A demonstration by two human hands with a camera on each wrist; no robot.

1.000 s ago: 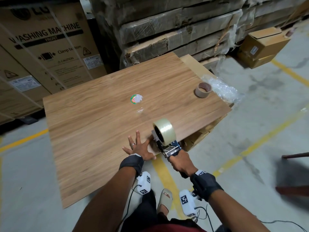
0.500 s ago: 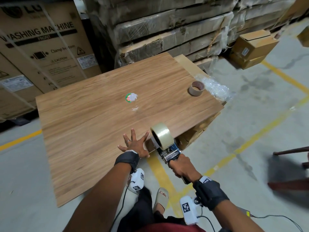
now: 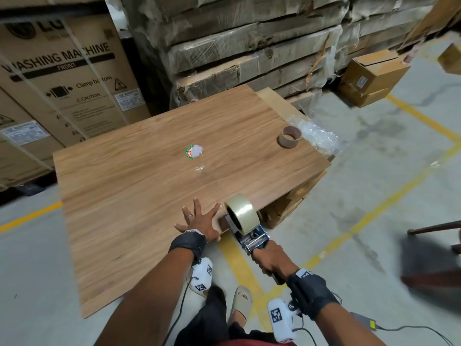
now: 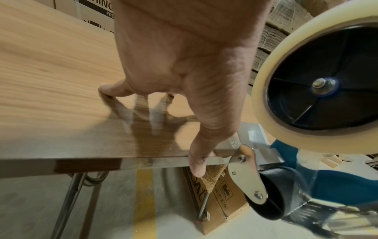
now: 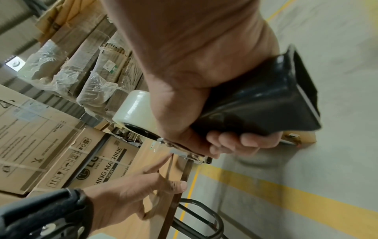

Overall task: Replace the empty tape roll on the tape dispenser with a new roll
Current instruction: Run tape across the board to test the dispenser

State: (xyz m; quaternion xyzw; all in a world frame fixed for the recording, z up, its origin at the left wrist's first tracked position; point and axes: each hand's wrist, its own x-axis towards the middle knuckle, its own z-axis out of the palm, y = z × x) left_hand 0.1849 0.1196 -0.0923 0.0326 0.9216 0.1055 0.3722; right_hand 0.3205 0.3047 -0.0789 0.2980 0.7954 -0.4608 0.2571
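Observation:
My right hand [image 3: 272, 260] [image 5: 214, 126] grips the black handle [image 5: 266, 103] of the blue tape dispenser [image 3: 252, 239] [image 4: 335, 181]. A new clear tape roll [image 3: 242, 213] [image 4: 315, 76] [image 5: 135, 111] sits on its hub, held just off the near edge of the wooden table [image 3: 139, 196]. My left hand [image 3: 199, 221] [image 4: 180, 67] [image 5: 131, 187] lies flat with spread fingers on the table's near edge, left of the dispenser; its thumb hangs over the edge. The empty brown cardboard core [image 3: 289, 136] stands at the table's far right.
A round sticker with crumpled film [image 3: 194, 151] lies mid-table. Bubble wrap [image 3: 316, 136] sits by the right edge. Washing-machine cartons [image 3: 62, 78] and wrapped stacks [image 3: 249, 46] stand behind. Boxes [image 3: 287, 208] lie under the table; yellow floor lines [image 3: 239, 265] run below me.
The dispenser with the new roll has drawn back toward me, off the table edge. My left hand has spread flatter on the table. The head view shifted slightly.

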